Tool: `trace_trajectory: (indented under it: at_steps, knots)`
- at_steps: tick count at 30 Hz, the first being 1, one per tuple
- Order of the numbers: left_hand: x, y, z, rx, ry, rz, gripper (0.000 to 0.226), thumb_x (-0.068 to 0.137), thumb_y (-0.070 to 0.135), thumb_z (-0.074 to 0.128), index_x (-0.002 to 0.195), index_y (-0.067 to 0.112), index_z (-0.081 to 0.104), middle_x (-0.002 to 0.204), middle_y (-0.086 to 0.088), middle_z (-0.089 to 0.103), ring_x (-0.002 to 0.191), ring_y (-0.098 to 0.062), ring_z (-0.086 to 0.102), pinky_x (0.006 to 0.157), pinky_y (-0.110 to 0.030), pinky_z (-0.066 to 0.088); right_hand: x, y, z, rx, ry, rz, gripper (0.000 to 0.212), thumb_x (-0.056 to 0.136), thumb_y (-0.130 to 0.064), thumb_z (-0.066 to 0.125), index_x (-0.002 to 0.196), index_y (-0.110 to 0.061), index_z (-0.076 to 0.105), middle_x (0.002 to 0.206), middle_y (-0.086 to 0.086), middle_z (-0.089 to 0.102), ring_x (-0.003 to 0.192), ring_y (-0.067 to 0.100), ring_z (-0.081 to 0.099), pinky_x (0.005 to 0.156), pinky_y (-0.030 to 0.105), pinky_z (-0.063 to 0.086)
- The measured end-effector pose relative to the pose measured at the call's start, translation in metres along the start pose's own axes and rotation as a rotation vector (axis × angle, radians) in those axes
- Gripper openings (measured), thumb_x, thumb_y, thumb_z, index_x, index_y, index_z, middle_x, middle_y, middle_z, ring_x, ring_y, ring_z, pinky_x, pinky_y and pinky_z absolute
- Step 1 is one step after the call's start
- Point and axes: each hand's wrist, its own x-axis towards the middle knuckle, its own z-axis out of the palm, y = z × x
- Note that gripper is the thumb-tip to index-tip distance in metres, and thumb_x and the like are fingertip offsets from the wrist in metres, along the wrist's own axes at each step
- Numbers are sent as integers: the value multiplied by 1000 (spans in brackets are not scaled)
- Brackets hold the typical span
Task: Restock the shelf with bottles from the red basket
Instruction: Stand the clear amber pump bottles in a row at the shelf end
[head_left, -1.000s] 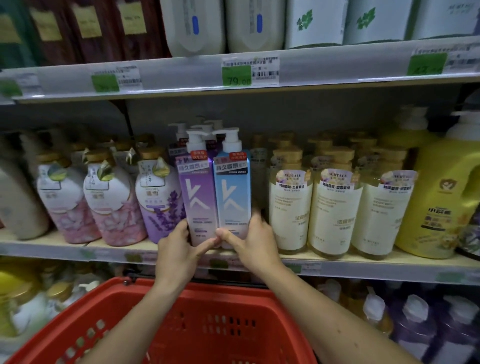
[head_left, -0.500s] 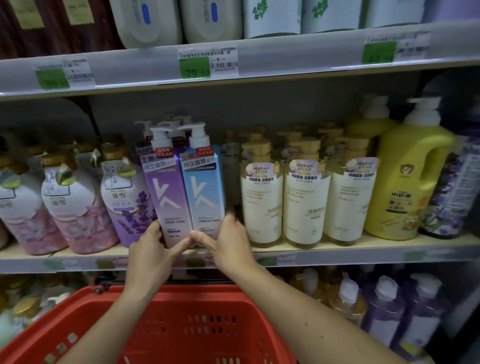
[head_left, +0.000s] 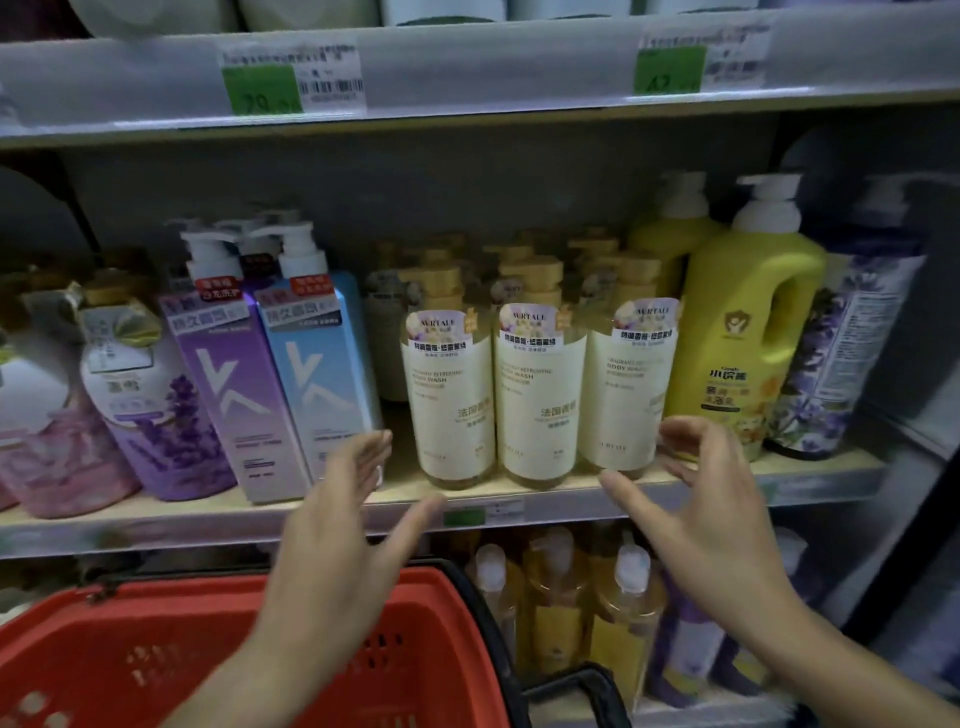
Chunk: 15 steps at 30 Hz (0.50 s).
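The red basket (head_left: 156, 654) sits low at the left, and no bottle shows inside it. On the middle shelf (head_left: 467, 499) stand a purple pump bottle (head_left: 234, 395) and a blue pump bottle (head_left: 322, 374) side by side. Right of them are three cream body-wash bottles (head_left: 540, 395). My left hand (head_left: 343, 525) is open in front of the blue bottle's lower right corner, fingers spread, holding nothing. My right hand (head_left: 711, 514) is open and cupped just in front of the rightmost cream bottle (head_left: 628, 395), not gripping it.
A large yellow jug (head_left: 748, 353) and a lavender-print bottle (head_left: 841, 364) stand at the shelf's right end. Rounded floral bottles (head_left: 145, 410) fill the left. The upper shelf edge (head_left: 467, 78) carries green price tags. More pump bottles (head_left: 618, 608) stand on the shelf below.
Both hands have let go of the purple and blue bottles and moved right, opening out. The view has shifted right and closer to the shelf.
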Motion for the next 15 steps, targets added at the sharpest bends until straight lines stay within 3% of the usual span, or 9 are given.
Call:
trace_trajectory:
  at_steps: [2,4,6,9,11,15]
  knots:
    - [3,8,28,-8,-67,-89,96,78,60,76,155,26,31,157,11,43,144,-3,42,118,-29,38,9,14,5,-13,-85,50,89,78,-45,84,148,-17,37,141,-2,48,130,14,50,110,39,48]
    - [15,13,45,9,-104,-182,109,78,60,79,160,18,20,161,2,37,148,-13,37,119,-36,38,20,22,10,-17,-137,57,103,76,-49,85,156,-18,28,153,-2,43,139,14,44,114,38,43]
    - [30,13,56,8,-78,-250,106,74,58,84,153,14,28,148,-1,49,136,-17,48,103,-30,44,34,28,14,0,-149,55,104,72,-49,88,154,-21,31,150,-5,48,136,12,46,107,31,43]
    - [47,7,63,-10,-80,-271,84,69,59,88,129,26,40,122,11,57,109,-9,56,81,-24,45,49,36,20,31,-195,45,94,70,-45,90,144,-23,37,139,-7,56,124,10,52,92,25,43]
    - [53,3,63,-11,-105,-249,75,68,60,87,122,30,44,117,16,59,105,-6,58,76,-24,46,53,41,25,30,-179,44,90,71,-43,90,141,-22,38,136,-6,58,121,11,54,89,25,42]
    - [51,-1,65,-5,-81,-224,76,68,64,86,125,29,50,119,16,64,105,-4,61,75,-21,49,50,46,32,43,-121,39,88,72,-44,89,141,-27,38,133,-9,58,114,5,50,88,21,42]
